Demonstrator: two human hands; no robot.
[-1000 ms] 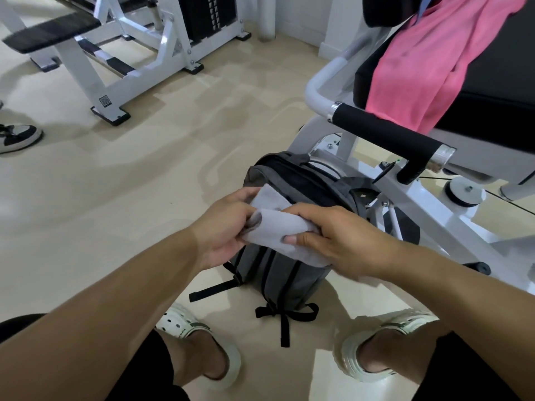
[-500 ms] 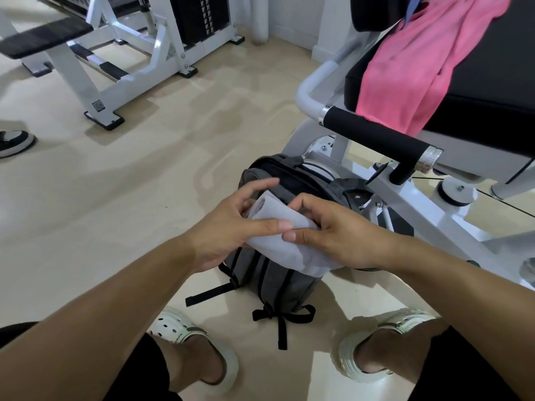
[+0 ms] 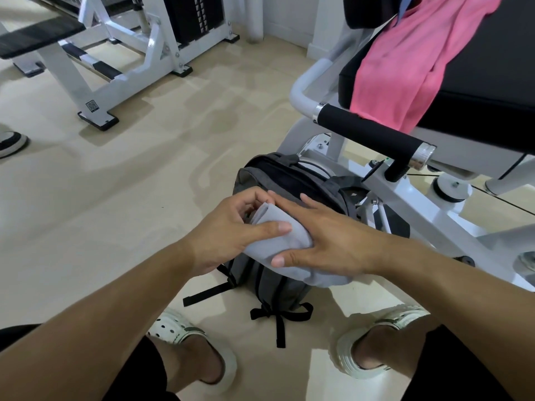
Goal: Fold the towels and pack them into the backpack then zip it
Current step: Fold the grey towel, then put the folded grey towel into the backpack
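A small grey towel (image 3: 285, 240), folded into a narrow bundle, is held above a dark grey backpack (image 3: 278, 287) that stands on the floor between my feet. My left hand (image 3: 231, 227) grips the towel's left end, thumb across its top and fingers curled behind. Lying flat over the towel's right part is my right hand (image 3: 324, 241), fingers straight, thumb under the near edge. The backpack's top (image 3: 289, 176) is unzipped and gapes open. A pink towel (image 3: 405, 62) hangs over the black seat of the machine at the upper right.
A white gym machine with a black padded handle (image 3: 373, 134) stands right beside the backpack. A second white machine frame (image 3: 124, 56) stands at the upper left. Another person's shoe (image 3: 10, 143) shows at the left edge. Beige floor lies between them.
My right hand has flattened out over the towel, sliding along it. The left hand has shifted its hold on the left end. The towel looks narrower and more tightly folded.
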